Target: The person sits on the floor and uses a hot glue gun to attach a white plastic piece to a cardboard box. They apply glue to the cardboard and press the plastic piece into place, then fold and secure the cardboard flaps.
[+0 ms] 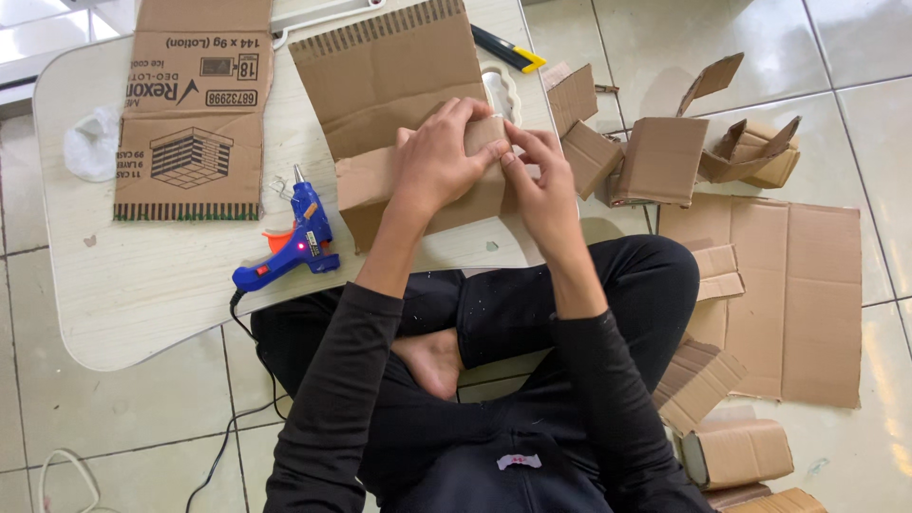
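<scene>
A brown cardboard piece, folded into a low box-like form, lies on the pale wooden table. My left hand presses down on its top, fingers spread over the folded flap. My right hand pinches the same flap at its right end, fingertips meeting those of the left hand. A larger corrugated sheet lies just behind the piece. A blue hot glue gun rests on its stand to the left of the piece, its cord running off the table edge.
A printed flat cardboard sheet lies at the table's left. A yellow-and-black utility knife sits at the far edge. Cardboard offcuts and a large flat sheet cover the tiled floor to the right. My crossed legs are under the table's edge.
</scene>
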